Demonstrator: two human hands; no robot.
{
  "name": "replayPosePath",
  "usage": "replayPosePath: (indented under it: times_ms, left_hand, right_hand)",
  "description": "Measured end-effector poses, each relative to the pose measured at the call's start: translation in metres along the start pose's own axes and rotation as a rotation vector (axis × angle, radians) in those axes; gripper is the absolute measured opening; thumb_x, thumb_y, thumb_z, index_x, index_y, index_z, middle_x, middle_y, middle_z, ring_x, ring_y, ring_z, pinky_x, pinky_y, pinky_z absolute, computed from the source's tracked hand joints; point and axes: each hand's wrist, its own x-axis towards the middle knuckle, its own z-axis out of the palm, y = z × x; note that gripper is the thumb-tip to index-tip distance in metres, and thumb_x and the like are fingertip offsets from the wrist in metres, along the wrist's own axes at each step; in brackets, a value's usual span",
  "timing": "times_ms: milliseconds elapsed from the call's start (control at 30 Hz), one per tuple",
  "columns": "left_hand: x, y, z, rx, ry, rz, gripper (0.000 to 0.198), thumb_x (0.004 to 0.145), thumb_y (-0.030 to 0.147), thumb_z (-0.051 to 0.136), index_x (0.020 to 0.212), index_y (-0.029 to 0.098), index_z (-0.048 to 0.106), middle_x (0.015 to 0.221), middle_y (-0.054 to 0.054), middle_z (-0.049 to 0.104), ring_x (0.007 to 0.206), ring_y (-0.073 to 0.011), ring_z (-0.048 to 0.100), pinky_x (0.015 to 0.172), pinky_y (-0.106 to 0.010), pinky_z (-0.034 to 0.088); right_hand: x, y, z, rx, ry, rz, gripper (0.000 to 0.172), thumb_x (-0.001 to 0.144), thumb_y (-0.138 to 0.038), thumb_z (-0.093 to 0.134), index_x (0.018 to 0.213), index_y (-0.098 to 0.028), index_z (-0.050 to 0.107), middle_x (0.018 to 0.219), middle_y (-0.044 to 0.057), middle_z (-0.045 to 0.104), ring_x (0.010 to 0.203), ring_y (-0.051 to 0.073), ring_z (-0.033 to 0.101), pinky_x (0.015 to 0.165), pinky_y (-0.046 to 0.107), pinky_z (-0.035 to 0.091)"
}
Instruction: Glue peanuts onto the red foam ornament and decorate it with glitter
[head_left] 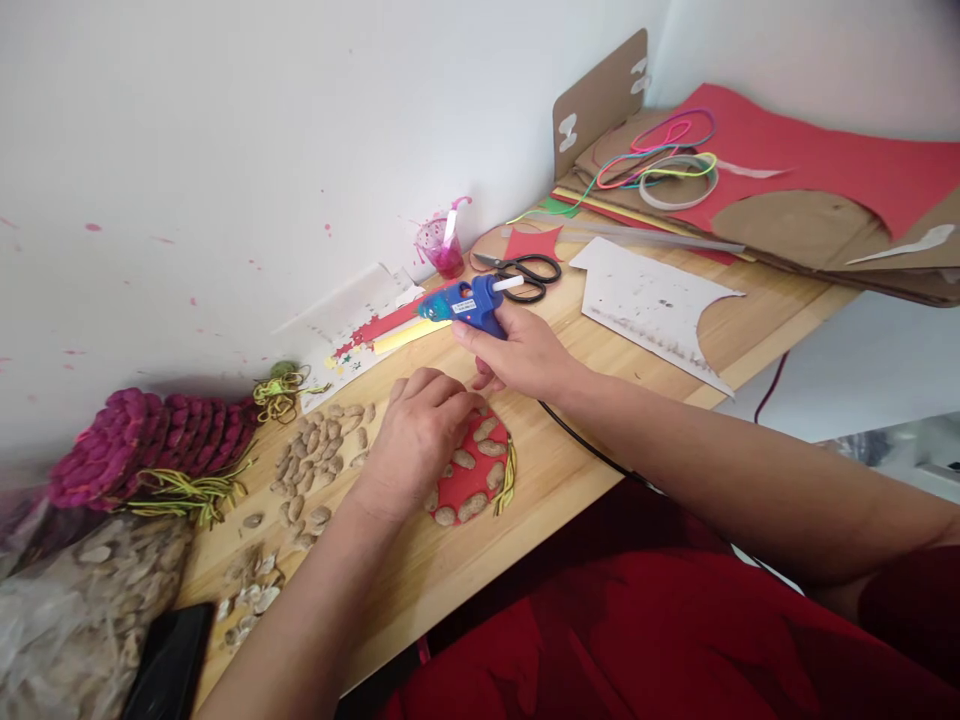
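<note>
A blue hot glue gun [480, 305] with a white glue stick in its back is gripped in my right hand [532, 355], its nozzle pointing left. My left hand [420, 430] is bent over the far left side of a red disc [454, 487], fingers drawn together. Whatever is under those fingertips is hidden. Peanuts [474, 507] in their shells sit on the disc, mostly around its edge. A yellow-green cord tassel [508, 480] hangs at the disc's right side. Loose peanuts [311, 450] are spread on the table left of my left hand.
Black-handled scissors [536, 270] and a pink-stained cup [442, 245] stand behind the glue gun. Purple round pieces [112, 440], a bag of peanuts [97, 590] and a black phone [169, 660] are at left. Cardboard sheets [802, 220] lie at right.
</note>
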Motion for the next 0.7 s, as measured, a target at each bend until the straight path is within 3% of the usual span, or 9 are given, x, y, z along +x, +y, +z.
replayPosePath:
  times_ms: [267,400,533,700]
  left_hand:
    - [0.003,-0.002,0.001,-0.011,-0.025,0.003,0.007,0.094,0.021,0.064,0.097,0.020,0.071,0.088,-0.005,0.072,0.093,-0.0250,0.057,0.081,-0.040,0.047]
    - [-0.004,-0.001,-0.010,-0.079,0.045,-0.073,0.011,0.096,0.020,0.060,0.095,0.021,0.071,0.090,-0.005,0.072,0.092,-0.0232,0.059,0.083,-0.040,0.048]
    - [-0.020,-0.008,-0.022,-0.225,0.203,-0.247,0.012,0.096,0.024,0.061,0.093,0.022,0.072,0.089,-0.003,0.073,0.089,-0.0199,0.062,0.084,-0.036,0.050]
    - [-0.046,-0.026,-0.019,-0.451,0.291,-0.651,0.017,0.089,0.039,0.070,0.092,0.023,0.076,0.089,-0.001,0.075,0.077,-0.0160,0.063,0.078,-0.031,0.050]
  right_hand:
    - [-0.001,-0.002,-0.001,-0.023,-0.003,-0.009,0.033,0.087,-0.054,0.070,0.088,-0.022,0.061,0.067,-0.001,0.064,0.053,0.016,0.069,0.046,0.025,0.055]
    - [-0.004,-0.010,-0.001,0.027,-0.041,0.028,0.037,0.083,-0.056,0.074,0.091,-0.022,0.061,0.062,-0.004,0.060,0.052,0.015,0.068,0.041,0.022,0.052]
    - [-0.006,-0.015,-0.002,0.092,-0.110,0.053,0.034,0.088,-0.053,0.070,0.090,-0.022,0.058,0.057,-0.006,0.056,0.045,0.012,0.065,0.035,0.018,0.044]
    - [-0.006,-0.020,-0.004,0.095,-0.121,0.080,0.027,0.093,-0.047,0.065,0.090,-0.021,0.057,0.058,-0.006,0.057,0.042,0.009,0.061,0.034,0.017,0.041]
